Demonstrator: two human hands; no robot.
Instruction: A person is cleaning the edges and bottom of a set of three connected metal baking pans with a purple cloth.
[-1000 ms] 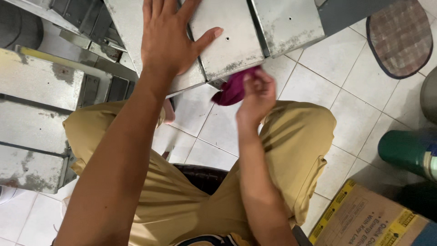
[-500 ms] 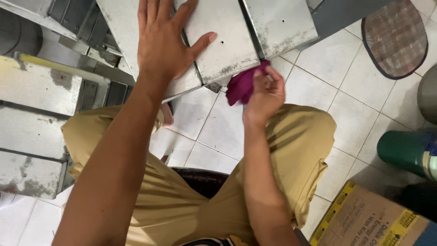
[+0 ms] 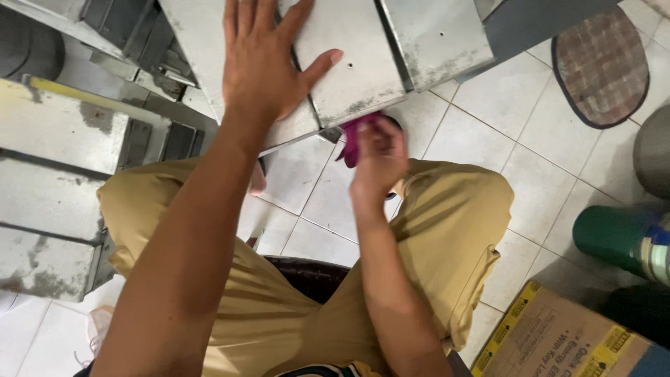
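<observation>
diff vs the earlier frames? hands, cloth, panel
The right hand carried the crumpled purple cloth up from the white tiled floor side until it now sits tucked against the lower edge of the grey sheet-metal panel, keeping its grip throughout. The left hand stayed flat on the panel, which did not shift.
</observation>
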